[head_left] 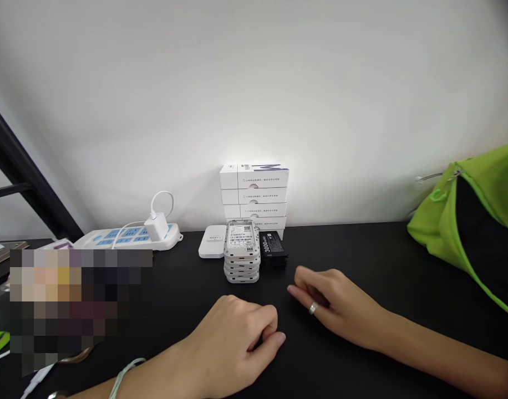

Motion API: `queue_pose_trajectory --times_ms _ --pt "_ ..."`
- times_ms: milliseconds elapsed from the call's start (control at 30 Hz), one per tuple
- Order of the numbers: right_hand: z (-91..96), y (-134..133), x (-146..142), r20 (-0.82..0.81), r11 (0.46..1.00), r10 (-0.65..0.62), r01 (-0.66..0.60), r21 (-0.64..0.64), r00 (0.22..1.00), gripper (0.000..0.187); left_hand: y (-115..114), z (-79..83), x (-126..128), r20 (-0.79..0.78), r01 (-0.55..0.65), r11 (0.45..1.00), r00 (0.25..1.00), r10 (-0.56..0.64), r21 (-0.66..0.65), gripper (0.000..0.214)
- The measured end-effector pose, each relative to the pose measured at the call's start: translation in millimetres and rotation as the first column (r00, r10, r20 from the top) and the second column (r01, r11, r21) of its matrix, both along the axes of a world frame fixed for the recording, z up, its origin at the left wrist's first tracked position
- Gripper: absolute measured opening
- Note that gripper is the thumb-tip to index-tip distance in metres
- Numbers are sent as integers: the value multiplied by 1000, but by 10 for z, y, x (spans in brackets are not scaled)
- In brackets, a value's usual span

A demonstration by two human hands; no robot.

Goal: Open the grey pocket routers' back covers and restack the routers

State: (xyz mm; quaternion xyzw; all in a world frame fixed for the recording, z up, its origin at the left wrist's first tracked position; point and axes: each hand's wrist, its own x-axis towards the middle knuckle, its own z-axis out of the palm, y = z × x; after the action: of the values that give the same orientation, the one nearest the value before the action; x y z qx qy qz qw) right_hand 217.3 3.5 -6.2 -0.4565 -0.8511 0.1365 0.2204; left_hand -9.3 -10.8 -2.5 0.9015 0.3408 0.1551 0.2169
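Left hand [233,346], right hand [333,310], loosely curled, empty, near stacked rounded grey-white devices [242,252]

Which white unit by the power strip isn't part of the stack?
The rounded white unit, lying alone to the left of the stack. The others are piled together, the top one showing a QR-code label.

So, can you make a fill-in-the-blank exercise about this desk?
The right hand wears a _____.
The left hand has a _____ on its wrist.
A white _____ is plugged into the power strip.
The green bag lies at the _____ end of the black desk.

ring; bracelet; charger; right
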Motion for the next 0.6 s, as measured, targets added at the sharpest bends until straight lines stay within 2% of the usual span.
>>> queue_pose_trajectory --times_ms 100,233,333,433,600 --pt "144 80 -82 -235 998 -50 41 -45 971 20 4 2 3 3 0 1000 1000 0 0 24" --pt "398 333 -291 -397 994 -75 37 -103 915 21 17 6 3 11 -6 1000 1000 6 1 25" --pt "505 563 -443 -389 989 -102 49 -142 915 27 17 7 -1 20 -5 1000 1000 5 -7 25" --pt "516 737 -539 -316 986 -103 54 -160 943 30 16 9 -4 25 -2 1000 1000 3 -13 26" --pt "517 740 -523 -293 990 -51 9 -143 955 24 24 20 1 23 -1 1000 1000 2 -8 26"
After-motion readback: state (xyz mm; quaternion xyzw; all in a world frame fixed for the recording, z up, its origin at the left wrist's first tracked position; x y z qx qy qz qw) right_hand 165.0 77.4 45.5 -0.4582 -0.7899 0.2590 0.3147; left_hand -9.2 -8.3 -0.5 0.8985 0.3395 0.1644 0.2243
